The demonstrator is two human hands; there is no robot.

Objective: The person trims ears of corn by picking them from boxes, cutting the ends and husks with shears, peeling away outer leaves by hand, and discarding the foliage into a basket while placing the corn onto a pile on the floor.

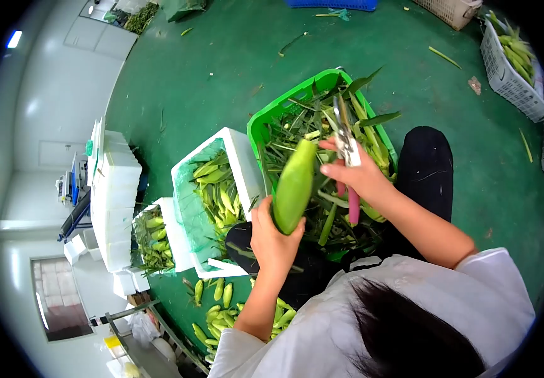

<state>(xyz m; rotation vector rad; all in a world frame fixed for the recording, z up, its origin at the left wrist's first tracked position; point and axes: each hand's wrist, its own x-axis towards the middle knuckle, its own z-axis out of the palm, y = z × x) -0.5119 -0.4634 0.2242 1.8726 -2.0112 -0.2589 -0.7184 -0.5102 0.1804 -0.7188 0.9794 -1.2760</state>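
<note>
Long green corn ear (295, 187) lay in my half-closed left hand (272, 238), some fingertips hidden; right hand (361, 175) loosely gripped pink-handled metal shears (347, 143).

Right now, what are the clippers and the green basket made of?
The clippers look like shiny metal, from their silvery glints. Their pink handles seem smooth, maybe plastic or a rubbery coating. The green basket is likely hard, slightly glossy plastic: its rim looks smooth and molded.

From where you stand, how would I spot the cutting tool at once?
Find the bright green basket heaped with leaves. Over it, the right hand holds the cutting tool. Its metal and pink handles set it apart from the smooth green ear in the left hand.
</note>
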